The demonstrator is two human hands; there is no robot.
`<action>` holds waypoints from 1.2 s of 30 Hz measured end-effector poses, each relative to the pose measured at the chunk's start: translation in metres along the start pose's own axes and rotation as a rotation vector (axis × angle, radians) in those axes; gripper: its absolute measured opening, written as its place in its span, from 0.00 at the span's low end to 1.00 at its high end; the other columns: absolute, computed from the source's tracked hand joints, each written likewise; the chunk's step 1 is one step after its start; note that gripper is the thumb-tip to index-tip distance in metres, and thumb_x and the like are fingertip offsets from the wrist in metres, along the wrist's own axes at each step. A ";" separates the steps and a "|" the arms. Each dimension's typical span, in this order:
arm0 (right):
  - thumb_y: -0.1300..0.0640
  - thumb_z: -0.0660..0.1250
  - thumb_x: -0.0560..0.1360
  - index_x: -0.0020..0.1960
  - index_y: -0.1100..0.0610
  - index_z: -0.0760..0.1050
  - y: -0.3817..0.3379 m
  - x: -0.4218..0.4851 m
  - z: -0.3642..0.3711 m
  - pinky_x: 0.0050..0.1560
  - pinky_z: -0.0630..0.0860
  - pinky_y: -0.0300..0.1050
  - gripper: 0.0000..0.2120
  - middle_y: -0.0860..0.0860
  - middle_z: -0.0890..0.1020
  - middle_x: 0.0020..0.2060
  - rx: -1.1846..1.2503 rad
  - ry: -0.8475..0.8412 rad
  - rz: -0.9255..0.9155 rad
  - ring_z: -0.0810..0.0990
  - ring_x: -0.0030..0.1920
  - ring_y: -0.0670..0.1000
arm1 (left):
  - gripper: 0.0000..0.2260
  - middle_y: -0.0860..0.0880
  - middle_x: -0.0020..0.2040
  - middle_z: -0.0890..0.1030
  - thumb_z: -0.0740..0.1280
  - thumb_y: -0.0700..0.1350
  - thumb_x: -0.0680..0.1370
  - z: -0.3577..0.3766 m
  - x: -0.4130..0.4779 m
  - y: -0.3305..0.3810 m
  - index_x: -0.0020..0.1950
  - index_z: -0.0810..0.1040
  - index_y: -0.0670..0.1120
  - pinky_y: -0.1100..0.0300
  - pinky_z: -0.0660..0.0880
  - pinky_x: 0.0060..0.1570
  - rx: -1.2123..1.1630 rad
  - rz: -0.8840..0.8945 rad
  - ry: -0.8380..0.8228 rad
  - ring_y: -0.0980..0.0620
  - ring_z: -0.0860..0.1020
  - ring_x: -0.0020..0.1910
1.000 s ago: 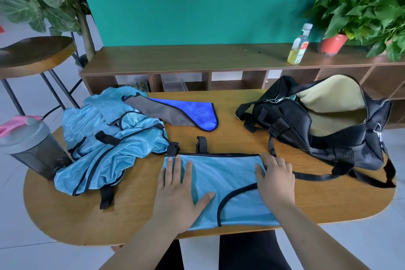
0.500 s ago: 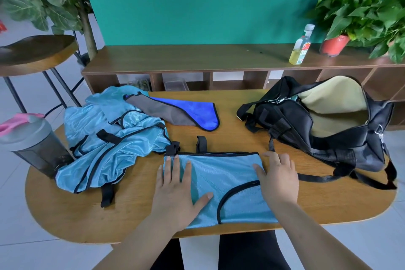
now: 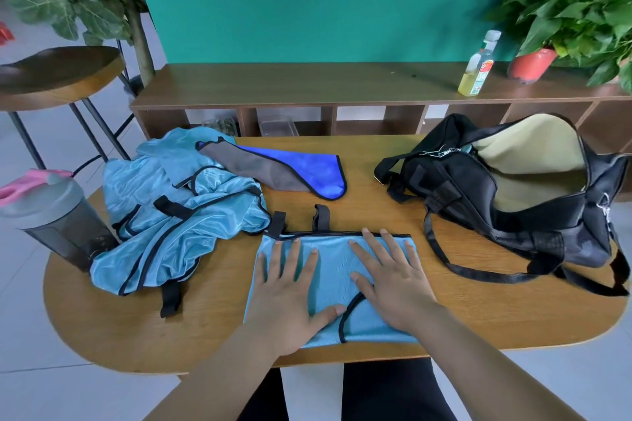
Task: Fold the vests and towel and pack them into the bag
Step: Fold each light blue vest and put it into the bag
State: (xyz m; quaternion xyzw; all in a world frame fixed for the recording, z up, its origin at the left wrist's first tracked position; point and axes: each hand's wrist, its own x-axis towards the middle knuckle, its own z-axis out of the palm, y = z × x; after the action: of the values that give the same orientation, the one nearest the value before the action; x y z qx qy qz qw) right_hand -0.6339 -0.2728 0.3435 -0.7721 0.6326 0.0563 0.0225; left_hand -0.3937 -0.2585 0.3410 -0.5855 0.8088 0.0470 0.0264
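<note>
A folded light-blue vest (image 3: 333,270) with black trim lies flat at the table's front edge. My left hand (image 3: 289,294) presses flat on its left half, fingers spread. My right hand (image 3: 393,278) presses flat on its right half. A heap of unfolded light-blue vests (image 3: 178,215) lies at the left. A blue and grey towel (image 3: 290,169) rests behind them near the table's middle. The black bag (image 3: 506,191) stands unzipped at the right, its beige lining showing.
A grey shaker bottle (image 3: 58,219) with a pink lid stands at the table's left edge. The bag's strap (image 3: 478,270) trails over the wooden table (image 3: 496,314). Behind are a low shelf with an oil bottle (image 3: 478,67), a potted plant (image 3: 561,20) and a stool (image 3: 58,75).
My right hand has slid left from the vest's right edge onto its right half, fingers now spread flat. My left hand has stayed in place.
</note>
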 end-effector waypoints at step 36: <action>0.36 0.38 0.85 0.85 0.39 0.47 0.004 -0.005 -0.014 0.84 0.43 0.56 0.29 0.41 0.45 0.85 0.294 0.115 0.125 0.38 0.84 0.50 | 0.43 0.47 0.87 0.44 0.32 0.78 0.77 -0.009 0.013 -0.009 0.86 0.50 0.57 0.40 0.37 0.81 0.014 -0.053 0.074 0.42 0.29 0.82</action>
State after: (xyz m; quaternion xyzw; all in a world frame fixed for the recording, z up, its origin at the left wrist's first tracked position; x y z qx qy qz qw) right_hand -0.6376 -0.2702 0.3582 -0.7215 0.6812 -0.0797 0.0956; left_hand -0.3888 -0.2746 0.3481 -0.6081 0.7937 0.0190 0.0019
